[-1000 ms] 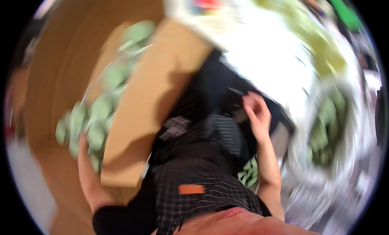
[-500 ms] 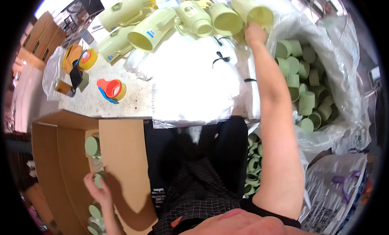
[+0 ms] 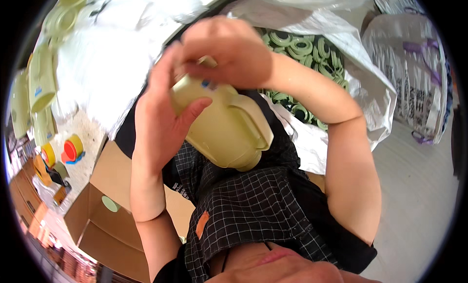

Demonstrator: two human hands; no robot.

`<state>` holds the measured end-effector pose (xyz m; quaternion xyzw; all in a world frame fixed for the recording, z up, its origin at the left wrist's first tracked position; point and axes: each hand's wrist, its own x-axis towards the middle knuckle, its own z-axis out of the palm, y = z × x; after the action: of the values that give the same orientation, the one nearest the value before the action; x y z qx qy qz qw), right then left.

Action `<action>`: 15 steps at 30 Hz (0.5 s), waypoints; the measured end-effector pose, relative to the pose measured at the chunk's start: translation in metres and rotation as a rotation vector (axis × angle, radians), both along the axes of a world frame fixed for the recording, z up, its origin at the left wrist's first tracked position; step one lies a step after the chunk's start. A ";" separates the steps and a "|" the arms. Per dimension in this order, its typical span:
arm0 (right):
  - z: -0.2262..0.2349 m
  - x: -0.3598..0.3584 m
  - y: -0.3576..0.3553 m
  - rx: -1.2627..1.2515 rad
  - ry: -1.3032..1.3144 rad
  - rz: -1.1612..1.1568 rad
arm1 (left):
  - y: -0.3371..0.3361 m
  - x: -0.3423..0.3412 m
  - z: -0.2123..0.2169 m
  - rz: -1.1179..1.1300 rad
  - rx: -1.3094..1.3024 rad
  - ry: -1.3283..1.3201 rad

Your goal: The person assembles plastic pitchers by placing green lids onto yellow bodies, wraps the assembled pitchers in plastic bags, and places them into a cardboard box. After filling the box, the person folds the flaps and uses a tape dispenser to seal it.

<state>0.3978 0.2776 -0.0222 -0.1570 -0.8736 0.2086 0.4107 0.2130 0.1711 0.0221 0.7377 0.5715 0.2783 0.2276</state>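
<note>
A pale yellow-green plastic jug body (image 3: 222, 129) with a side handle lies tilted in front of my apron, its narrow neck toward me. My left hand (image 3: 161, 110) holds it at its far, wide end, thumb across the side. Over that same end is my right hand (image 3: 226, 51), smeared by motion, with its fingers curled. A small pale piece (image 3: 207, 61) shows between those fingers, too blurred to name. The jug's far opening is hidden behind both hands.
Beyond my right forearm, a white sack (image 3: 363, 63) holds several green ring-shaped parts (image 3: 300, 49). More jug bodies (image 3: 43, 80) stand on the table at left, beside clear plastic bags (image 3: 97, 63). A cardboard box (image 3: 109, 239) with a green round piece (image 3: 110, 203) sits lower left.
My view has turned to the right. The right hand has come back from the jugs on the table, and the left hand has left the box. A jug body is now between both hands.
</note>
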 end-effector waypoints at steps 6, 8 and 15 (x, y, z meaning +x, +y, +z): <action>-0.262 0.254 -0.043 -1.265 0.009 -0.965 | -0.045 -0.080 -0.006 0.276 -0.627 -0.333; -0.351 0.277 -0.106 -1.852 0.547 -1.128 | -0.071 -0.114 -0.016 0.414 -0.686 -0.318; -0.454 0.274 -0.204 -1.751 0.958 -1.759 | -0.093 -0.168 -0.004 0.525 -0.766 -0.618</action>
<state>0.6720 0.0734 -0.4760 -0.7879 0.1698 0.3991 0.4371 0.0453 0.0776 0.0186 0.3191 0.7031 0.3014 0.5594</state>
